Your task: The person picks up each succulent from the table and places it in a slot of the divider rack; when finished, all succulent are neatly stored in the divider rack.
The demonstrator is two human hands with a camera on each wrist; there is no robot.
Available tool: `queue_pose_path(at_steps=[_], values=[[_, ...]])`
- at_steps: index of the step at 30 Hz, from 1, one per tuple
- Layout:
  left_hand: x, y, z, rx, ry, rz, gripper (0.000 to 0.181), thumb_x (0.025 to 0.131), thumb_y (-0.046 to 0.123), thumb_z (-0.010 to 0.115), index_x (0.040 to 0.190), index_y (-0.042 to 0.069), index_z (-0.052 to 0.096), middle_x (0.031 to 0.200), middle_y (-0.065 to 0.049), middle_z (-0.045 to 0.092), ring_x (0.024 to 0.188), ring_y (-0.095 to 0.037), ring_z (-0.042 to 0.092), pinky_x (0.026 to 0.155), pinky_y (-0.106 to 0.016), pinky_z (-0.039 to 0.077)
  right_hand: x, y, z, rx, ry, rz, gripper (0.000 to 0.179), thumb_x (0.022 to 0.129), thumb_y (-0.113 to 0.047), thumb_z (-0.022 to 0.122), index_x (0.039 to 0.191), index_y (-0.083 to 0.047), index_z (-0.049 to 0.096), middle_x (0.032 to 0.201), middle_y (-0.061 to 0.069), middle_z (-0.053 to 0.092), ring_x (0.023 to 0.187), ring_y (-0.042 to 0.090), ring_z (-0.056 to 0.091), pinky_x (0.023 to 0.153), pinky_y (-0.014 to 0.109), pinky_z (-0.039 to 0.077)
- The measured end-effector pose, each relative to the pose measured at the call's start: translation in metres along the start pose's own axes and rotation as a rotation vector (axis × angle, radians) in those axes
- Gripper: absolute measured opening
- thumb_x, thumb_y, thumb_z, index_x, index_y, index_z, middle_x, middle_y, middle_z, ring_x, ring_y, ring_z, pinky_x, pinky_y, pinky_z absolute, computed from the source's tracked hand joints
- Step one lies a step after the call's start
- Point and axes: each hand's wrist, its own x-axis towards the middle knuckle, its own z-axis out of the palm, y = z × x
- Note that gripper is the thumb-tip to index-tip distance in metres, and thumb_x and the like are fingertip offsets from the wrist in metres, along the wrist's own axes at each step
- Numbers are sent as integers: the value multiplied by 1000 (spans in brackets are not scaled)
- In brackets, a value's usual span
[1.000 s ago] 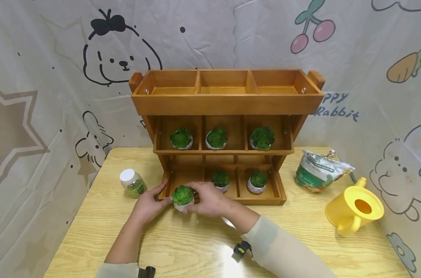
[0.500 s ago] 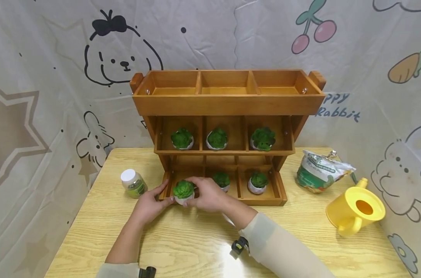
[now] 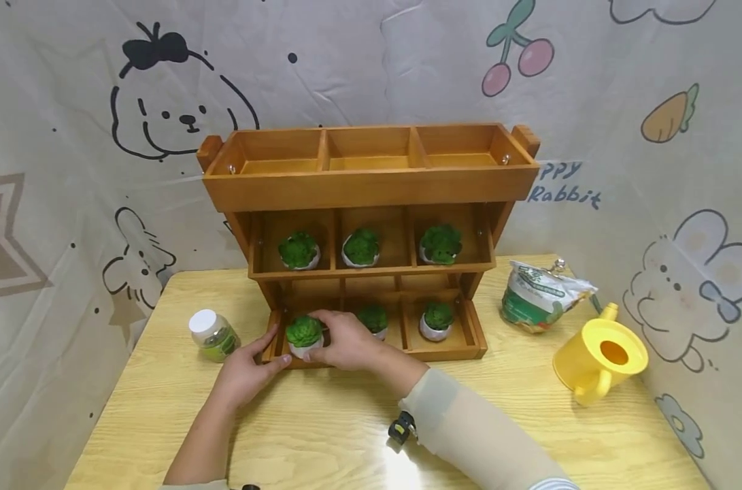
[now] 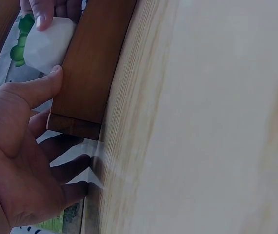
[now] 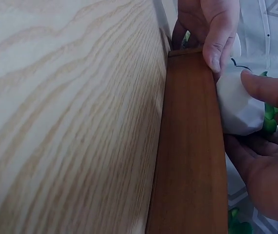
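Note:
My right hand (image 3: pixel 349 344) pinches the white pot of a small green artificial succulent (image 3: pixel 305 335) between thumb and fingers. The pot is at the bottom left compartment of the wooden plant shelf (image 3: pixel 371 190), close behind its front board. In the right wrist view the faceted white pot (image 5: pixel 239 105) is right at the board's upper edge, its green leaves partly hidden. My left hand (image 3: pixel 245 373) grips the left front corner of the bottom tier. In the left wrist view its thumb (image 4: pixel 44 87) lies at the board's upper edge and the other fingers go round the end.
Potted succulents (image 3: pixel 436 321) fill the other bottom compartments, and more (image 3: pixel 361 246) stand on the middle tier. Left of the shelf is a white-lidded jar (image 3: pixel 214 335). To the right are a green-and-white bag (image 3: pixel 538 296) and a yellow watering can (image 3: pixel 597 357).
My right hand has carried the potted succulent from in front of the shelf up and back to the bottom left compartment. The left hand keeps its place at the corner. The head view has shifted.

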Motion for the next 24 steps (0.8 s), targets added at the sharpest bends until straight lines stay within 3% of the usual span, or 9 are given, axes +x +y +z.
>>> queue_pose_path(at_steps=[6,15,24], values=[[-4,-4,-3,-1,-1,18,87,90,63,71,161,23,40,161,-17,41,148,-46,35,117,-64,32,6,-2,6,-6,13,41,74,87,-39,85,148,-12,56,137,4,66,122,18,63,100,32,53],[-3,-2,-1,-21,3,7,82,93,53,74,161,21,40,160,-15,42,148,-45,34,117,-63,31,13,0,9,-1,23,59,74,87,-39,84,149,-9,55,138,7,66,123,22,63,102,35,52],[-4,-3,-3,-23,12,2,83,92,53,75,161,21,41,160,-16,43,148,-44,35,117,-62,33,26,4,15,-24,29,41,71,86,-37,85,146,-9,58,132,6,69,119,20,65,100,34,53]])
